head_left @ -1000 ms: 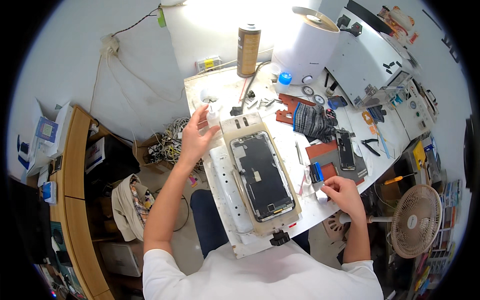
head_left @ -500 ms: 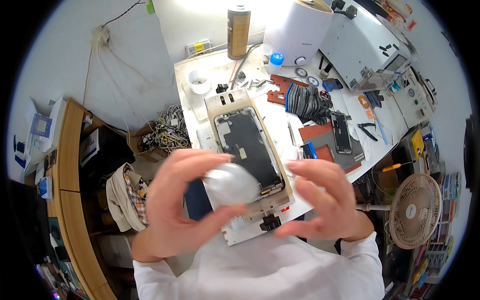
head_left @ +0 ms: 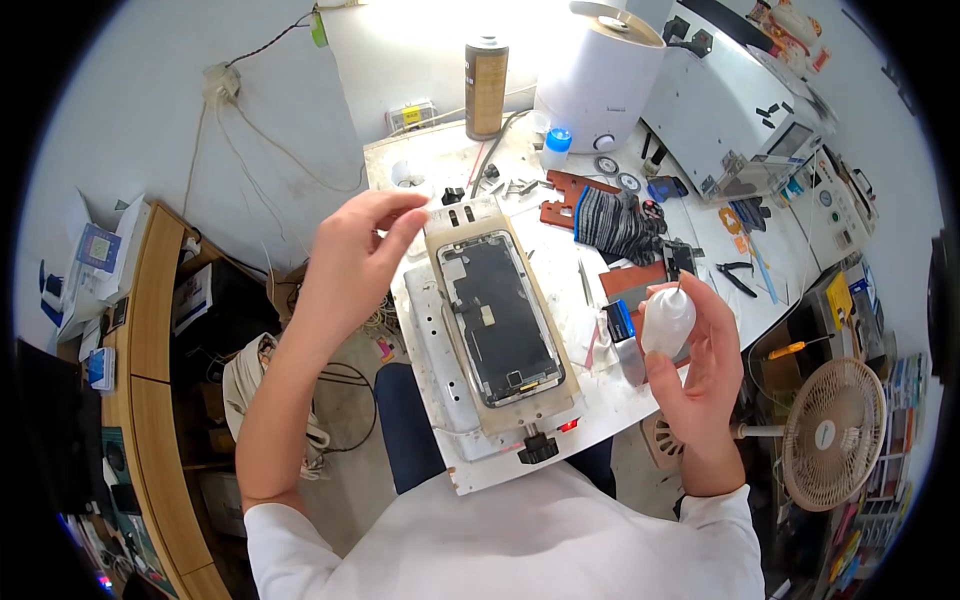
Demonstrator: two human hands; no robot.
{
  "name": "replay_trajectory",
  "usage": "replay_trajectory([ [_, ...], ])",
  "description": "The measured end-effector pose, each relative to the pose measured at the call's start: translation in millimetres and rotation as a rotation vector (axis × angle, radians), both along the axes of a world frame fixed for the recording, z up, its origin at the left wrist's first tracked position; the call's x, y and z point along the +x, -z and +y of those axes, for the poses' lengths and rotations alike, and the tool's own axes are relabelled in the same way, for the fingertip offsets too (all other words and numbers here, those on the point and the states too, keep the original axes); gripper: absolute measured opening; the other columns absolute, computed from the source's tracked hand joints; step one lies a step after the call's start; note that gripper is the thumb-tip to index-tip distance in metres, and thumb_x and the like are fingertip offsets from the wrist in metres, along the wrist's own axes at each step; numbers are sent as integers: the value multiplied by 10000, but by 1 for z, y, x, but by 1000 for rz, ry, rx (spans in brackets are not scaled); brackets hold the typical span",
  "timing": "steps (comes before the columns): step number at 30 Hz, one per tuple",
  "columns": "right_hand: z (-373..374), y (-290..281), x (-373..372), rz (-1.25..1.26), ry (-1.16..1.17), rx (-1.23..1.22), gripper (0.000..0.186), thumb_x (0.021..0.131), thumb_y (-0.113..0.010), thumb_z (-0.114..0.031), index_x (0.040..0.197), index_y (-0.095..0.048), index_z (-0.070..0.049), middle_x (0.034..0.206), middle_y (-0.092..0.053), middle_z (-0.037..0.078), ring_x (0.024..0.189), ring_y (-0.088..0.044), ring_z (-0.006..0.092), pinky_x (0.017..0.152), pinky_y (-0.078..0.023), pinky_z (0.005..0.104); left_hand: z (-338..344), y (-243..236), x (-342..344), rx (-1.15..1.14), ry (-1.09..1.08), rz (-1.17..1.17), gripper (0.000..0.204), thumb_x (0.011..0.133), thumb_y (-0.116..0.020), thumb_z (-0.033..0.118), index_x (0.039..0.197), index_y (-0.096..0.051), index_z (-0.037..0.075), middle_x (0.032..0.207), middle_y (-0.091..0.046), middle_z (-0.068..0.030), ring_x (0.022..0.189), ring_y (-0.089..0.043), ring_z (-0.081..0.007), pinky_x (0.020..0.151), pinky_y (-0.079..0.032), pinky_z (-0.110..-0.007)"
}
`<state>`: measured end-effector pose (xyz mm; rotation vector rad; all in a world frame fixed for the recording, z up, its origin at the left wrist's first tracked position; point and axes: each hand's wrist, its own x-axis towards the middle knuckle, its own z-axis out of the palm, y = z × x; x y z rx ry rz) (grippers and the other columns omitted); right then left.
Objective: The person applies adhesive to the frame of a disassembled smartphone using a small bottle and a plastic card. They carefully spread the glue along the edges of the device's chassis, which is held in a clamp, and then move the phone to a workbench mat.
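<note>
In the head view, the person's right hand [head_left: 700, 345] is closed around a small translucent white plastic squeeze bottle [head_left: 668, 322], with the thumb low on its front and the fingers behind. The bottle is up off the surface, nozzle upward, over the right front part of the table and apart from the phone screen. It looks light and soft-walled, likely to dent and dribble under a hard squeeze; its round body seems the best place to hold, clear of the tip. The left hand [head_left: 362, 245] is beside the holder's upper left corner, thumb and forefinger tips close together; I cannot tell whether anything is pinched between them.

The black-backed phone screen with a silver rim [head_left: 505, 345] lies flat in a beige slotted holder [head_left: 487, 212] with a black ribbed knob [head_left: 538, 448]. It appears thin, stiff and fragile, best gripped by its edges.

The white worktable [head_left: 548, 250] carries a grey knitted glove with a blue cuff [head_left: 615, 220], black-handled pliers [head_left: 738, 278], a tall brown aerosol can [head_left: 486, 90] and a white cylindrical appliance [head_left: 598, 85]. A beige desk fan [head_left: 830, 440] stands at right; a long wooden cabinet [head_left: 150, 390] lines the left.
</note>
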<state>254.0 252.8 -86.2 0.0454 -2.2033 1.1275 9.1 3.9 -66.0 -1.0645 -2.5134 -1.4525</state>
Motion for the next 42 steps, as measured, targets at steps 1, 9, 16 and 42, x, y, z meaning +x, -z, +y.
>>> replay_trajectory([
  [1, 2, 3, 0, -6, 5, -28, 671, 818, -690, 36, 1461, -498, 39, 1256, -648, 143, 1045, -698, 193, 824, -574, 316, 4, -2, -3, -36, 44, 28, 201, 1006, -675, 152, 1105, -751, -6, 948, -708, -80, 822, -657, -132, 721, -520, -274],
  [9, 9, 7, -5, -53, 13, 4, 663, 828, -691, 34, 1464, -499, 38, 1245, -647, 140, 999, -703, 179, 810, -573, 289, 17, -17, 14, -278, 144, 101, 135, 905, -765, 92, 1016, -763, 16, 914, -693, -59, 727, -615, -124, 669, -503, -289],
  [16, 16, 11, -7, -57, -55, -5, 643, 830, -698, 33, 1446, -513, 37, 1266, -635, 160, 1011, -698, 194, 827, -571, 301, 22, -29, 8, -329, 132, -55, 140, 913, -737, 67, 1030, -750, -8, 920, -692, -65, 738, -596, -119, 695, -513, -294],
  [42, 11, -5, -16, -138, -228, 131, 617, 727, -776, 21, 1325, -634, -26, 1253, -679, 175, 1080, -696, 311, 899, -565, 380, 31, -24, -5, -147, 328, -423, 152, 990, -669, 50, 1111, -709, -34, 831, -663, -7, 729, -646, -74, 667, -512, -233],
])
